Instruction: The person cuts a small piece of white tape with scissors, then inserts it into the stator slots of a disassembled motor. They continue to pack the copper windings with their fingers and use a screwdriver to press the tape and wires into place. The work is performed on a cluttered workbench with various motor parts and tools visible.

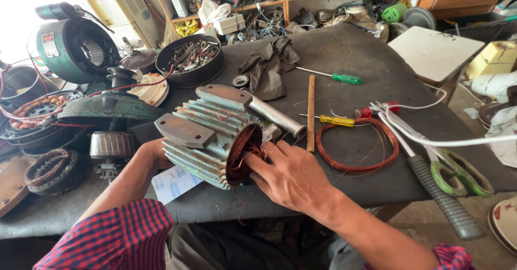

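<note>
Head view shows me a finned motor stator (pixel 207 135) lying on its side at the near edge of the dark surface (pixel 350 60), open end turned right. My left hand (pixel 153 154) cups its left end, I judge to stop it rolling. My right hand (pixel 288 176) sits at the open end, fingers half curled on the copper windings (pixel 243 154), holding nothing else. A copper wire coil (pixel 358 146) and yellow screwdriver (pixel 336 120) lie just right, within reach.
</note>
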`<state>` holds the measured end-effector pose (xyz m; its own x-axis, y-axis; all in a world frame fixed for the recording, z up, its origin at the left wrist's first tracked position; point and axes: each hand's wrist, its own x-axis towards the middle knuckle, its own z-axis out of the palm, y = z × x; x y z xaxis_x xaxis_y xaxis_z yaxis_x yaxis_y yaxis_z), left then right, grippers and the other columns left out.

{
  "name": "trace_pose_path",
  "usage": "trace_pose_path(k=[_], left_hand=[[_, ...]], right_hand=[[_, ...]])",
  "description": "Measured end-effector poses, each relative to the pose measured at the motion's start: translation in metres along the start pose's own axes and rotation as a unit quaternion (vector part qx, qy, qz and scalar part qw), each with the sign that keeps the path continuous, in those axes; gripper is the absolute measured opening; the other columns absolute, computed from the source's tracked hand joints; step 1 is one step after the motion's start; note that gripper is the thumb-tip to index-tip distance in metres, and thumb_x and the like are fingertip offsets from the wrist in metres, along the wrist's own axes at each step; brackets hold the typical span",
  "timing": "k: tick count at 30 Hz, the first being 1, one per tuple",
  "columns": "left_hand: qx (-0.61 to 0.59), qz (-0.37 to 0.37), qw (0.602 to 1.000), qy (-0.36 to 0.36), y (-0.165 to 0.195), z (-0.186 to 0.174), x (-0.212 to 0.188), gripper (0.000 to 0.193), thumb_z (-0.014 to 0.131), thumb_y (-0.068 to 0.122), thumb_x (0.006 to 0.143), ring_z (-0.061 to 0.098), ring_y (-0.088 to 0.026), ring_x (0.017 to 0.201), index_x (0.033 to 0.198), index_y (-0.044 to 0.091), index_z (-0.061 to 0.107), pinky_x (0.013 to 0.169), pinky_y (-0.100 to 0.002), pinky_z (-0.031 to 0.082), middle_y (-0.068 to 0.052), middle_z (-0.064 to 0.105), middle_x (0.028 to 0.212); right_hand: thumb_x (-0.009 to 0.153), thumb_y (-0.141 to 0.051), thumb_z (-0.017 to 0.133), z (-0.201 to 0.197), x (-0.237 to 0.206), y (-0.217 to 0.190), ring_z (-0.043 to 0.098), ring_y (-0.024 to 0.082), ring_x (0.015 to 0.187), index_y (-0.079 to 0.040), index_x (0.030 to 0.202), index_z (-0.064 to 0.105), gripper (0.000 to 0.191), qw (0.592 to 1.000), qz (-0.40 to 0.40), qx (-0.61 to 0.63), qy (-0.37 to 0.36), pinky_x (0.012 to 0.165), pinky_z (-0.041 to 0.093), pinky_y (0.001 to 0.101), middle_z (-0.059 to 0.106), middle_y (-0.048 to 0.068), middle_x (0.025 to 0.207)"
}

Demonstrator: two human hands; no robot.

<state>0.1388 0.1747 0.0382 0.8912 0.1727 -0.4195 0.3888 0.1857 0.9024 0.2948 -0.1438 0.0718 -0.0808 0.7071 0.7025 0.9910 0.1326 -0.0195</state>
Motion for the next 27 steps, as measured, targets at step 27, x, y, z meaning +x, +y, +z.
trace_pose_path(k=[27], left_hand=[[0.203,0.085,0.975,0.005,0.006,0.016,-0.004,0.036,0.071,0.007,0.089,0.070,-0.022,0.107,0.125,0.004,0.071,0.091,-0.038,0.059,-0.013,0.074,0.124]], right_hand=[[0.079,-0.024,0.075,0.016,0.004,0.016,0.065,0.026,0.093,-0.018,0.107,0.074,0.029,0.997,-0.041,0.013,-0.057,0.072,0.050,0.0400,0.065,0.006,0.106]])
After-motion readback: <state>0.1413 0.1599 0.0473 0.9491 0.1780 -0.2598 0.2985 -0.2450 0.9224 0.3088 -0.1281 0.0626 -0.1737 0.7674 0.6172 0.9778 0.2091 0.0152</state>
